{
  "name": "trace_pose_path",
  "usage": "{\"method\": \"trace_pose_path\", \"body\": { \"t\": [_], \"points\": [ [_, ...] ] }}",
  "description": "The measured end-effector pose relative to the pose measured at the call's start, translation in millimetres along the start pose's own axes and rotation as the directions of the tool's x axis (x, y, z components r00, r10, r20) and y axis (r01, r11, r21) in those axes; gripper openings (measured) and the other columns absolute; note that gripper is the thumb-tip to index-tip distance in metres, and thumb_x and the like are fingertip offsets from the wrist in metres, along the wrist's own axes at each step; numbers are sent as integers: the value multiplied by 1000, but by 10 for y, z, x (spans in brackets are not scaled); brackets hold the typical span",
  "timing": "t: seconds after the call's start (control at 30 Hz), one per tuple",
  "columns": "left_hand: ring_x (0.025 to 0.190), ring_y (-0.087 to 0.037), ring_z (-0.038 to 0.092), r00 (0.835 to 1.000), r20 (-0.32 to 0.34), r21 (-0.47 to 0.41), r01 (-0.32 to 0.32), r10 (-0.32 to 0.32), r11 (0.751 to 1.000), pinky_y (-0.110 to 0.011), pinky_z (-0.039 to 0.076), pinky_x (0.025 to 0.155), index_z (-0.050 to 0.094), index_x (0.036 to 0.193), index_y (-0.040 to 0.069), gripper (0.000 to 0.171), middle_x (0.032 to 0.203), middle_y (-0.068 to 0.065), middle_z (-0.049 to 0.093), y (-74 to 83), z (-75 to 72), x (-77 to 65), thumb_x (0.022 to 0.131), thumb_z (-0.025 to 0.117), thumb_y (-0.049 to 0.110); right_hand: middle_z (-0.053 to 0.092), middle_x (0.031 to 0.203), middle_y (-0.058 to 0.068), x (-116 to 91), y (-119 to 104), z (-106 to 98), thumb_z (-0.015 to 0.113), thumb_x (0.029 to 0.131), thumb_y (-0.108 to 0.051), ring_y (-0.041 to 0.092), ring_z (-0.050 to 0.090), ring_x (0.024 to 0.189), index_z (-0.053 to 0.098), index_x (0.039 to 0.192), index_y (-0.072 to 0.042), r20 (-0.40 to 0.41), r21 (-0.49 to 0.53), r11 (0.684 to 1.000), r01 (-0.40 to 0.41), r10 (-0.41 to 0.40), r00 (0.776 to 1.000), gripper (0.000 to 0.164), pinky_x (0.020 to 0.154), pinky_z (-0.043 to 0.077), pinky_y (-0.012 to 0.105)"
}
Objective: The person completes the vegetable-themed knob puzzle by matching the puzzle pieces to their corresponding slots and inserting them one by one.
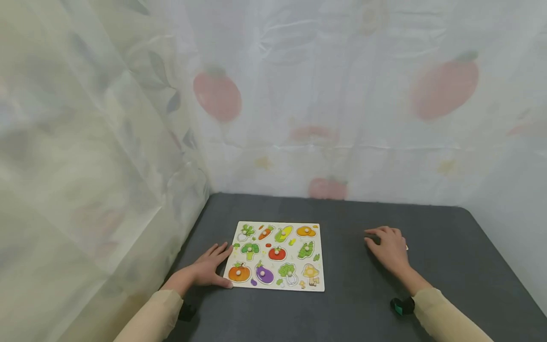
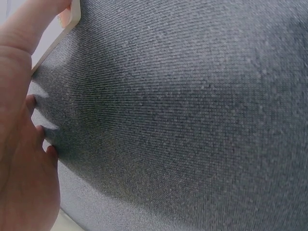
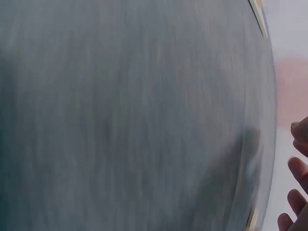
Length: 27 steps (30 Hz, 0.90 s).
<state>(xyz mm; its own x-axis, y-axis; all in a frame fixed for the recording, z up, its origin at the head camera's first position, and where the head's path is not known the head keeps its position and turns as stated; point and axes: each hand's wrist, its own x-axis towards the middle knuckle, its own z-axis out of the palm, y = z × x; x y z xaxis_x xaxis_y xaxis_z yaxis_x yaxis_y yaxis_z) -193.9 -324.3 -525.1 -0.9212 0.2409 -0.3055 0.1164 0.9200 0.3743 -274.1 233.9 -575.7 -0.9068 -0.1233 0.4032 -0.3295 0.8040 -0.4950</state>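
Observation:
A pale wooden peg puzzle board lies flat on the table, its vegetable pieces fitted with small round knobs. Among them are a tomato, an eggplant and a broccoli. My left hand rests along the board's left edge, fingers spread, thumb at the near left corner. In the left wrist view a corner of the board shows beside the thumb. Off to the right, my right hand hovers over the table, loosely bent, with nothing visible between thumb and fingers.
Dark grey cloth covers the table. Beside the right hand's outer edge shows a small pale thing, mostly hidden. Printed curtains hang at the back and left. The right wrist view is blurred.

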Motion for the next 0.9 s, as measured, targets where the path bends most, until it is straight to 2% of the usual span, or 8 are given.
{"method": "trace_pose_path", "body": {
  "t": [0.17, 0.4, 0.7, 0.9],
  "points": [
    [153, -47, 8, 1000, 5, -1, 1, -1, 1000, -71, 22, 113, 27, 164, 14, 119, 169, -15, 17, 5, -9, -7, 72, 88, 59, 58, 126, 28, -48, 267, -205, 72, 96, -20, 55, 40, 121, 74, 120, -4, -23, -6, 997, -72, 71, 997, 29, 94, 28, 74],
    [154, -45, 7, 1000, 16, -13, 9, -9, 1000, -71, 20, 114, 27, 164, 17, 118, 170, -14, 16, -10, -7, 34, 72, 86, 61, 57, 125, 30, -141, 505, -343, 69, 97, -19, 55, 39, 116, 73, 119, -1, -19, -43, 988, -150, 149, 989, 29, 88, 29, 70],
    [154, -44, 7, 1000, -1, 3, 10, -10, 1000, -70, 21, 115, 27, 164, 17, 119, 170, -12, 16, -8, 5, 16, 72, 86, 62, 55, 126, 31, -188, 590, -406, 69, 97, -20, 57, 38, 116, 75, 112, 1, -10, -52, 983, -176, 176, 984, 26, 88, 28, 71],
    [153, -47, 7, 1000, -4, -6, -12, 12, 1000, -72, 20, 114, 26, 164, 15, 120, 170, -15, 16, -26, 8, 28, 72, 86, 62, 55, 124, 32, -185, 608, -425, 71, 96, -19, 58, 37, 116, 76, 106, 1, 3, -68, 980, -185, 186, 983, 23, 87, 27, 71]
  ]
}}
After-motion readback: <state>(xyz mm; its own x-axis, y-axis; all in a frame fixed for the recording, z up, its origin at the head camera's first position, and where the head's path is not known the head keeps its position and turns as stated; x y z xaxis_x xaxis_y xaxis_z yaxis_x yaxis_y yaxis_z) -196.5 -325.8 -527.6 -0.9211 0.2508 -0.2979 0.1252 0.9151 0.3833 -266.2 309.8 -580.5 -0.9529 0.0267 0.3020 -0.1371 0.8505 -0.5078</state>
